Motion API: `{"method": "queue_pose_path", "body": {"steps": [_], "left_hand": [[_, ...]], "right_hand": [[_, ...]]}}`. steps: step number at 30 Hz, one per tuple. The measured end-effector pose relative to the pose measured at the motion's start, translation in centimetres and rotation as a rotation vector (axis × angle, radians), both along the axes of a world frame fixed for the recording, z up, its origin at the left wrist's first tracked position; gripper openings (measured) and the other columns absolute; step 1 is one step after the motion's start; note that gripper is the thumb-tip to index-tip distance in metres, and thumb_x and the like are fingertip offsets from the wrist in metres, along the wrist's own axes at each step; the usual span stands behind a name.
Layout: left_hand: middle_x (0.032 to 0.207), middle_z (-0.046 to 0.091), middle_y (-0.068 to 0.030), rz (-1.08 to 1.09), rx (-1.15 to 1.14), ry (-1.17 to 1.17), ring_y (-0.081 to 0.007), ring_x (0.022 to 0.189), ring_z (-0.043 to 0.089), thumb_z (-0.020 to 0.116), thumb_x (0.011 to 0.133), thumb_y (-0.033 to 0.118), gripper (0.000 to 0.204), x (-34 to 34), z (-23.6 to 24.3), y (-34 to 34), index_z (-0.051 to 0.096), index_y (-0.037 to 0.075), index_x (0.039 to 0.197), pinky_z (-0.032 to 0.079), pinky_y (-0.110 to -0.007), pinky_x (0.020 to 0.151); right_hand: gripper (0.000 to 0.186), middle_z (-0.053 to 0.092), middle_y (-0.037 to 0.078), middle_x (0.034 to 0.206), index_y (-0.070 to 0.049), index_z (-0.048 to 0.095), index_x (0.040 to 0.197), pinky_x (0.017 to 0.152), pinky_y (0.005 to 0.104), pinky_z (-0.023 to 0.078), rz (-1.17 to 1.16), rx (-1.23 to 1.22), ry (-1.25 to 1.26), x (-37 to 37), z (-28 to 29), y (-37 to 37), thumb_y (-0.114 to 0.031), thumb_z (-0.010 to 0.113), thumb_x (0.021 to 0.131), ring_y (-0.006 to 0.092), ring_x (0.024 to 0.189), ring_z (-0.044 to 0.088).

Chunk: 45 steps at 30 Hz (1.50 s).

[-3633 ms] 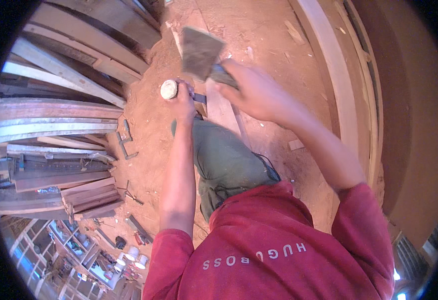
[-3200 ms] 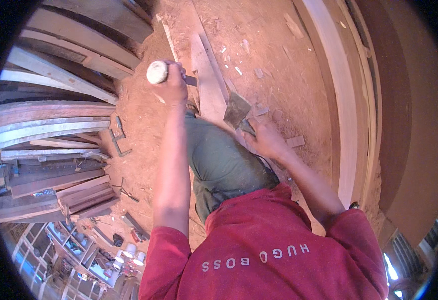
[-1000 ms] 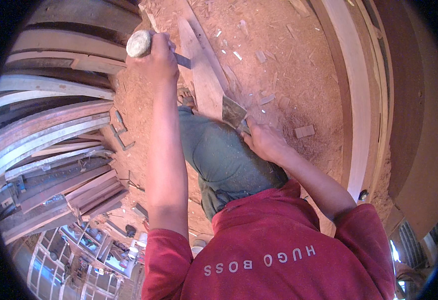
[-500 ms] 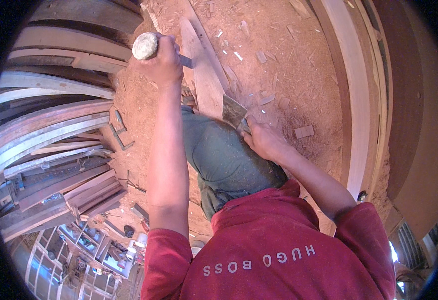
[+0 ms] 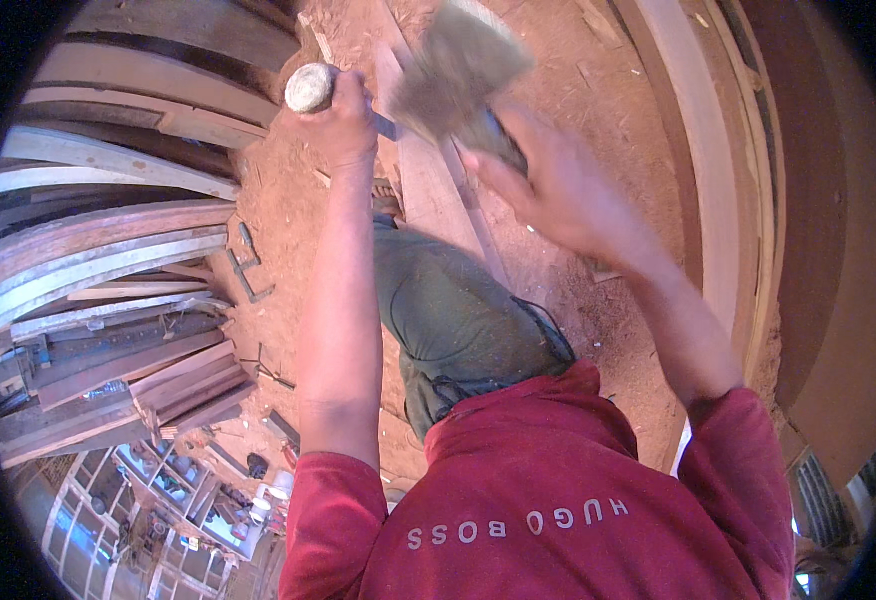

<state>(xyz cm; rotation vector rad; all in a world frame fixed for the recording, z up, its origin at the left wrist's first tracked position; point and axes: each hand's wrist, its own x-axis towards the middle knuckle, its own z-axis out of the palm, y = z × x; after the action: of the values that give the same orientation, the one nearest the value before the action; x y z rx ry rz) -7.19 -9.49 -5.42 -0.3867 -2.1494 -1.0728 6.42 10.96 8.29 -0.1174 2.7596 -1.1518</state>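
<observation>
My left hand (image 5: 343,125) is closed round a chisel, its pale round handle end (image 5: 309,88) showing above my fist. The dark chisel blade (image 5: 386,127) sticks out to the right over a pale wooden board (image 5: 423,185). In my right hand (image 5: 568,190) is a mallet (image 5: 458,75) with a broad grey-brown head. The mallet is raised in front of the board, to the right of the chisel and apart from it. Motion blurs both the mallet and my right hand. The board's near end runs beside and partly behind my green-trousered leg (image 5: 458,300).
Long timber planks (image 5: 148,110) are stacked along the left. A pale beam (image 5: 703,130) curves down the right side. Wood chips and sawdust cover the floor (image 5: 288,210), where a metal clamp-like tool (image 5: 243,262) lies. Shelves with containers (image 5: 193,490) stand at lower left.
My right hand has swung the mallet up and forward from beside my thigh. The left hand and chisel have shifted slightly right, and the board appears moved in view.
</observation>
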Motion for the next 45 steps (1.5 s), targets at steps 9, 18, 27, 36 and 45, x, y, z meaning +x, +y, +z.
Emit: {"method": "queue_pose_path", "body": {"steps": [9,18,27,36,45], "left_hand": [[0.085,0.070,-0.0071,-0.021,0.603,-0.209,-0.0186,0.078,0.067,0.071,0.074,0.006,0.017,0.8,0.8,2.6,0.066,0.000,0.089,0.052,-0.033,0.072],[0.088,0.070,-0.0067,-0.077,0.640,-0.315,-0.0168,0.076,0.066,0.074,0.074,0.006,0.023,0.9,-0.3,1.2,0.065,-0.001,0.094,0.052,-0.032,0.069],[0.073,0.065,-0.0055,-0.011,0.695,-0.406,-0.0143,0.064,0.063,0.071,0.079,0.006,0.014,1.5,3.0,2.2,0.061,0.000,0.087,0.051,-0.029,0.060],[0.066,0.058,-0.0090,-0.255,0.993,-0.364,-0.0149,0.054,0.057,0.054,0.081,-0.006,0.005,5.3,3.2,0.2,0.054,0.000,0.082,0.047,-0.028,0.048],[0.060,0.056,-0.0080,-0.139,0.876,-0.398,-0.0141,0.047,0.054,0.054,0.079,-0.002,0.002,5.2,3.9,1.3,0.056,-0.001,0.078,0.044,-0.027,0.044]], "right_hand": [[0.033,0.067,0.028,0.082,0.004,0.059,0.099,0.073,0.0527,0.053,0.254,0.099,0.168,-7.5,6.7,-2.2,-0.028,0.062,0.091,0.0461,0.083,0.067],[0.036,0.065,0.030,0.095,0.005,0.052,0.118,0.081,0.0493,0.051,0.324,-0.081,0.123,-7.9,13.1,-3.6,-0.024,0.055,0.096,0.0456,0.093,0.064],[0.038,0.064,0.029,0.102,-0.001,0.054,0.120,0.082,0.0531,0.049,0.295,0.273,-0.031,-8.7,7.0,-2.2,-0.027,0.060,0.093,0.0474,0.098,0.062],[0.036,0.064,0.029,0.101,0.002,0.058,0.112,0.083,0.0510,0.050,-0.080,-0.023,-0.295,3.4,-5.9,0.6,-0.029,0.061,0.094,0.0481,0.099,0.061],[0.049,0.064,0.033,0.105,0.006,0.044,0.130,0.090,0.0553,0.048,0.014,0.138,-0.619,8.5,-10.0,-1.9,-0.027,0.056,0.096,0.0488,0.104,0.061]]}}
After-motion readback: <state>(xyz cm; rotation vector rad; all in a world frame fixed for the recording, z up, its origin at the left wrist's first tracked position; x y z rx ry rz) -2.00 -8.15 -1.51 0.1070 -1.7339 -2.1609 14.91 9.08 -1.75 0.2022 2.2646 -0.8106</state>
